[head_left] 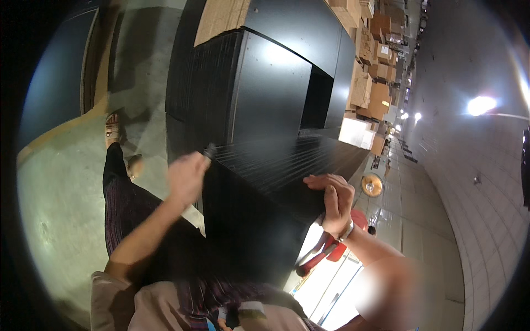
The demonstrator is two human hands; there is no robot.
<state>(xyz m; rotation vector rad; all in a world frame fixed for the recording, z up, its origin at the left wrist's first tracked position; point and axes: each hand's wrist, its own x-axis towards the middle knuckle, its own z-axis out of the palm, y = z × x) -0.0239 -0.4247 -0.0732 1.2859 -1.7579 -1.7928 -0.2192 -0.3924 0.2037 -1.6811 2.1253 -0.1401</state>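
Note:
In front of me stands a black stack of thin panels [248, 220], its many edges showing as fine parallel lines. My left hand [186, 175] is closed at the stack's left corner. A small dark thing [210, 150] pokes out past its fingers, blurred, and its kind is hard to tell. On the right side of the stack rests my right hand [333, 199], fingers stretched over the panel edges and thumb lower down. Part of that palm is hidden. Beyond the stack, larger dark boards [270, 88] are piled high, with a dark gap between them.
Brown cardboard boxes [375, 99] line the far right. A dark board [58, 66] is at the far left above the greenish floor [66, 182]. Near my right forearm are a red thing [337, 251] and a round tan-rimmed object [371, 185]. My sandalled foot [112, 129] is at left.

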